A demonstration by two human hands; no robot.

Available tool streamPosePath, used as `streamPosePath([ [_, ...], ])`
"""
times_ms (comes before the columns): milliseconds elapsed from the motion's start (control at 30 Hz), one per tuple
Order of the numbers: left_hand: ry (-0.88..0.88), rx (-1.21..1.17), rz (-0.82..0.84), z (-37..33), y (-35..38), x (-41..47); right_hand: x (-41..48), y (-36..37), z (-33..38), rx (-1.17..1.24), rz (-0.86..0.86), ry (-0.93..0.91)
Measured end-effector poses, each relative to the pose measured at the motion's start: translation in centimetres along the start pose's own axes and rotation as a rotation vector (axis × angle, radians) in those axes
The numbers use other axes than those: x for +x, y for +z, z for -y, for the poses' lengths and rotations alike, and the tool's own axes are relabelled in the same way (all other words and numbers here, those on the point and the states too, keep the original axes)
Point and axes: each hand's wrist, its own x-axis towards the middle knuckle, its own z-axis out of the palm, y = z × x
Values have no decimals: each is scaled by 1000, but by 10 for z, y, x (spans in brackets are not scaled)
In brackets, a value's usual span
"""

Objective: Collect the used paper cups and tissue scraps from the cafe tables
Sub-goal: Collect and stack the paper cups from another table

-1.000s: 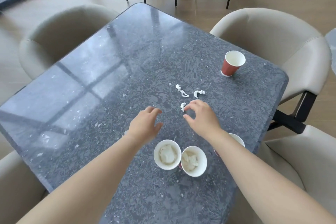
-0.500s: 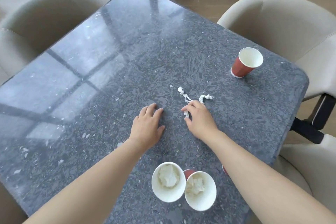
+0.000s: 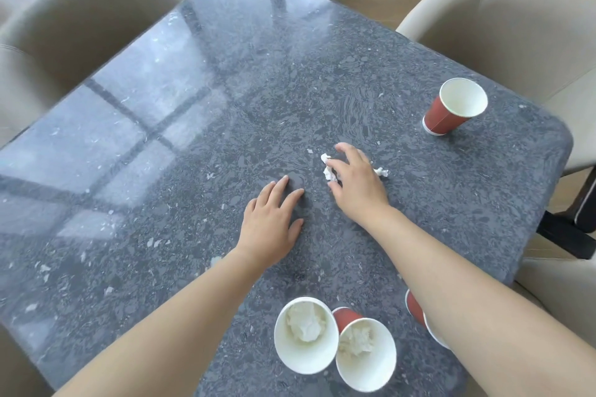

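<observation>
The left hand [image 3: 274,226] lies flat on the dark speckled tabletop [image 3: 161,171], fingers straight and together, holding nothing. Just to its right, the right hand [image 3: 358,184] arches over the tissue scraps, fingers loosely curved. Its thumb touches one white tissue scrap [image 3: 327,171], though I cannot tell whether it grips it. A second tissue scrap [image 3: 382,171] pokes out on the hand's far side.

A red paper cup [image 3: 451,113] stands upright near the tabletop's right edge, well apart from the hands. At the near edge two paper cups touch side by side, the left cup [image 3: 309,359] and the right cup [image 3: 371,375], each holding a tissue wad [image 3: 304,322]. Another red cup [image 3: 414,306] is mostly hidden under the right forearm. Beige chairs [image 3: 500,26] surround the tabletop.
</observation>
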Motion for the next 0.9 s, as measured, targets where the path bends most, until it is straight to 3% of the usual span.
streamPosePath([
  [200, 12, -24, 8, -1, 4, -8, -14, 12, 0, 54, 12, -68],
  [367, -6, -45, 46, -3, -7, -5, -24, 6, -1, 163, 51, -10],
  [467, -9, -82, 12, -9, -22, 9, -25, -7, -9, 208, -9, 32],
  [767, -12, -113, 68, -28, -31, 47, -27, -34, -45, 100, -51, 98],
  [900, 44, -157, 66, -33, -27, 48, -29, -33, -51, 81, 58, 122],
])
